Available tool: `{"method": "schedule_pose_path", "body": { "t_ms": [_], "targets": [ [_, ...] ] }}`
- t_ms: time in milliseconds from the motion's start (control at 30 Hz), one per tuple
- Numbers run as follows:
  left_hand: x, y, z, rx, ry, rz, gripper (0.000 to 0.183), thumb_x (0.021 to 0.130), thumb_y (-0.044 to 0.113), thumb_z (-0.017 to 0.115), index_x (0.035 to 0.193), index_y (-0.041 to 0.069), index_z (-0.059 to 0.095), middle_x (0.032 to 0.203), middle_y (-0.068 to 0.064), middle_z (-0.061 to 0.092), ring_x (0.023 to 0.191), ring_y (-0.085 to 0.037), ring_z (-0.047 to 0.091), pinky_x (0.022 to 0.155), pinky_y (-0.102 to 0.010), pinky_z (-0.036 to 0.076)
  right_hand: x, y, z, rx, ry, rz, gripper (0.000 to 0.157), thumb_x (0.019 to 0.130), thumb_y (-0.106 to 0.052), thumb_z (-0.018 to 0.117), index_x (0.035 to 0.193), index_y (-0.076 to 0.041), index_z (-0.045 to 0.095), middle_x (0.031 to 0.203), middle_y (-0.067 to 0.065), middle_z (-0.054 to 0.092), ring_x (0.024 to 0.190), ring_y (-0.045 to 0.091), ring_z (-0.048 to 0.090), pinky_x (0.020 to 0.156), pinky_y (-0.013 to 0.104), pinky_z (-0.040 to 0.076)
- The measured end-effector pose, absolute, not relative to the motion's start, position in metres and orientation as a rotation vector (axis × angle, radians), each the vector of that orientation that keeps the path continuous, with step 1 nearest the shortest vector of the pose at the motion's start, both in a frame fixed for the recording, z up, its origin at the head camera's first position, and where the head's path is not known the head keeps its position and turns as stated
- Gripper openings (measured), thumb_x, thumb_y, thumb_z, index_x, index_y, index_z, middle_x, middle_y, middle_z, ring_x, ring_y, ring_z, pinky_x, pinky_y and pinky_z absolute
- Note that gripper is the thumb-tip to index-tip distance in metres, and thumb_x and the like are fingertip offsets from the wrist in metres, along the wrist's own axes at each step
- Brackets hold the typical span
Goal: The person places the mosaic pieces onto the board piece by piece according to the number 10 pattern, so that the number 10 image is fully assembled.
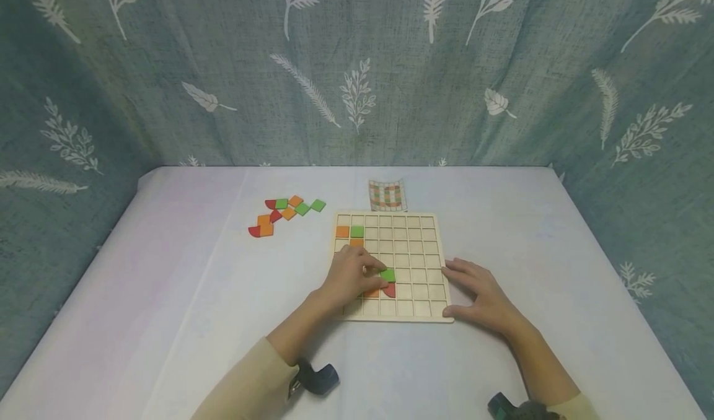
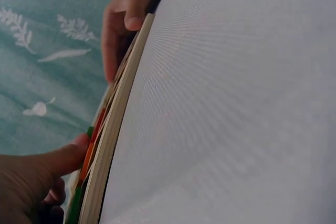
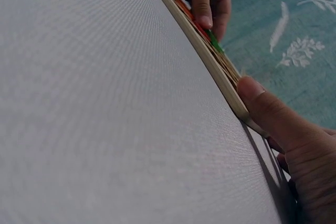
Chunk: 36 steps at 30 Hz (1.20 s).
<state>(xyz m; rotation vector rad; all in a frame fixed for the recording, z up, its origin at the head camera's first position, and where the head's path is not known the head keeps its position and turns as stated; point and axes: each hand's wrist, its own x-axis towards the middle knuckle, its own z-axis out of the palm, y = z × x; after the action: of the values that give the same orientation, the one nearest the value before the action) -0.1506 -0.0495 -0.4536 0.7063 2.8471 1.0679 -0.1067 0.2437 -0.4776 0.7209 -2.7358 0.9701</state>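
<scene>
Over a pale wooden grid board [image 1: 421,262], my left hand [image 1: 350,276] pinches a green square tile [image 1: 387,275] between thumb and fingers, at a cell near the board's middle. Just below that tile lies a red quarter-round tile [image 1: 390,291], with an orange tile [image 1: 371,294] to its left. Toward the board's upper left sit an orange square [image 1: 342,231], a green square [image 1: 357,231] and another orange one partly behind my hand. My right hand [image 1: 484,297] touches the board's right edge with extended fingers; its thumb [image 3: 252,87] presses near the front corner. My left hand covers several cells.
Loose red, orange and green tiles [image 1: 288,212] lie on the white table [image 1: 184,296] left of the board. A patterned card [image 1: 387,195] with a coloured grid lies against the board's back edge. Green leaf-print cloth [image 1: 357,98] encloses the table's back and sides.
</scene>
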Motion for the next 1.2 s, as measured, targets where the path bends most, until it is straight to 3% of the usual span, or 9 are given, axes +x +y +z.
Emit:
{"method": "schedule_pose_path", "body": {
  "t_ms": [500,733,933,1200],
  "targets": [
    [-0.151,-0.048,-0.447,0.605,2.803,1.063,0.025,0.074,0.027,0.079,0.097,0.019,0.076,0.091,0.002,0.061,0.086,-0.017,0.044,0.078,-0.037,0.032,-0.108,0.244,-0.478,0.742,-2.719,0.990,0.072,0.060,-0.031,0.085,0.122,-0.004,0.061,0.130,0.014,0.056,0.124,0.038,0.043,0.098,0.056,0.031],
    [-0.151,-0.052,-0.448,0.593,2.781,1.101,0.025,0.075,0.032,0.077,0.097,0.021,0.075,0.092,0.003,0.059,0.088,-0.018,0.043,0.078,-0.039,0.027,-0.108,0.243,-0.479,0.746,-2.709,0.984,0.072,0.060,-0.031,0.086,0.122,-0.003,0.062,0.129,0.014,0.057,0.123,0.038,0.044,0.098,0.056,0.031],
    [-0.155,-0.072,-0.446,0.458,2.830,1.169,0.024,0.076,0.030,0.077,0.098,0.021,0.075,0.086,0.004,0.057,0.085,-0.018,0.041,0.076,-0.040,0.022,-0.108,0.244,-0.481,0.765,-2.695,0.979,0.072,0.060,-0.031,0.086,0.122,-0.003,0.062,0.129,0.014,0.057,0.123,0.038,0.044,0.097,0.056,0.032],
    [-0.166,-0.117,-0.443,0.273,2.904,1.144,0.031,0.077,0.032,0.076,0.104,0.016,0.074,0.095,-0.003,0.058,0.094,-0.022,0.043,0.081,-0.043,0.023,-0.107,0.245,-0.480,0.757,-2.696,0.974,0.072,0.060,-0.031,0.086,0.121,-0.002,0.062,0.129,0.015,0.056,0.123,0.039,0.044,0.097,0.055,0.031]
  ]
}}
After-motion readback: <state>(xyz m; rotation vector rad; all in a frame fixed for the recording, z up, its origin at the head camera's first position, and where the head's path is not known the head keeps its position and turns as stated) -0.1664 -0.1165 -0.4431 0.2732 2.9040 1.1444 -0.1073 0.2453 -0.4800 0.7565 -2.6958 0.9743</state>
